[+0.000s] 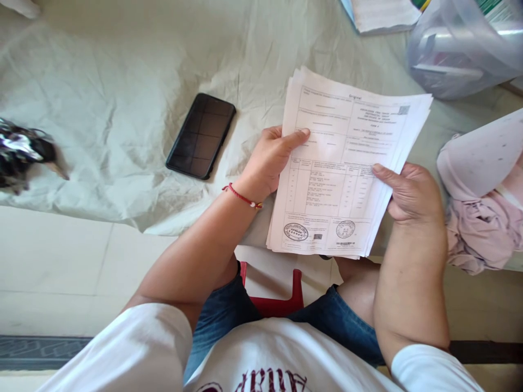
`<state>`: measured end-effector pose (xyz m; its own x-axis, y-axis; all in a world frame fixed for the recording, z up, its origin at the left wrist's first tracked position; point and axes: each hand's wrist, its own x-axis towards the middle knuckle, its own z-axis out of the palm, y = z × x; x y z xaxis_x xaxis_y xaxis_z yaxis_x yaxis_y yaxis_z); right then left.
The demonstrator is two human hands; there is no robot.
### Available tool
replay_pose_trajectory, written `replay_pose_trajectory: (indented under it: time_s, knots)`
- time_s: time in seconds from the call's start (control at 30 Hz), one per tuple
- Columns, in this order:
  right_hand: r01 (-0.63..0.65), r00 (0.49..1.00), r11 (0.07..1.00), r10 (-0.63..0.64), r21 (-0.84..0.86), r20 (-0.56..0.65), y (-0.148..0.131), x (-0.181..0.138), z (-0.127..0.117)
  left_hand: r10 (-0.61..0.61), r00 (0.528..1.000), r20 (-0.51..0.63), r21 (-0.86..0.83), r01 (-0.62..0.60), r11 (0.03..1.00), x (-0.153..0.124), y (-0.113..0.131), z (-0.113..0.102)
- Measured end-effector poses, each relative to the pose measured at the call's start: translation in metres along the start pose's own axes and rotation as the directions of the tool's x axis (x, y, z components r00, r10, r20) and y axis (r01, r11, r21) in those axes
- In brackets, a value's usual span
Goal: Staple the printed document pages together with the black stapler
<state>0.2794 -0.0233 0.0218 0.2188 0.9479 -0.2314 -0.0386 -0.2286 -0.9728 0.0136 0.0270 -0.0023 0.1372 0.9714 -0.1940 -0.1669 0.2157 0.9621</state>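
A stack of printed papers (327,163) is held up between my two hands, its top sheet a form with a table, two round stamps and the word "Original". My left hand (273,155) grips the left edge, thumb on top and fingers hidden underneath. On the right edge, lower down, my right hand (414,190) holds the sheets in the same way. The edges of the sheets are slightly uneven. Left of the papers, a black smartphone (201,136) lies face up with a dark screen on the covered table.
A pale wrinkled cloth (122,65) covers the table. A clear plastic container (461,60) stands at the back right beside a paper pad (384,13). Pink fabric (478,234) lies at the right edge, dark shiny objects (24,152) at the left. Below is a red stool (281,305).
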Motion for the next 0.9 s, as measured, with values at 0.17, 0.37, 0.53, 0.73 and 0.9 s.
replay_pose_trajectory:
  time_s: [0.17,0.37,0.53,0.73,0.9]
  knots:
    - [0.143,0.990,0.984,-0.141,0.102,-0.024,0.000,0.002,0.003,-0.009,0.999,0.038,0.003,0.009,1.000,-0.002,0.003,0.001]
    - [0.280,0.955,0.946,-0.257,0.162,-0.149,0.004,0.012,0.001,-0.065,0.984,0.168,0.013,0.063,0.998,-0.007,0.006,0.003]
    - [0.269,0.957,0.953,-0.248,0.142,-0.149,0.004,0.009,0.000,-0.127,0.958,0.257,0.019,0.127,0.992,-0.010,0.009,0.001]
    - [0.106,0.994,0.983,-0.108,0.152,0.002,0.002,0.002,0.000,-0.017,0.982,0.186,-0.013,0.020,1.000,-0.010,0.009,-0.001]
    - [0.066,0.994,0.989,-0.077,0.132,0.080,0.001,-0.002,0.005,0.121,0.981,0.154,-0.068,-0.112,0.991,-0.011,0.010,0.001]
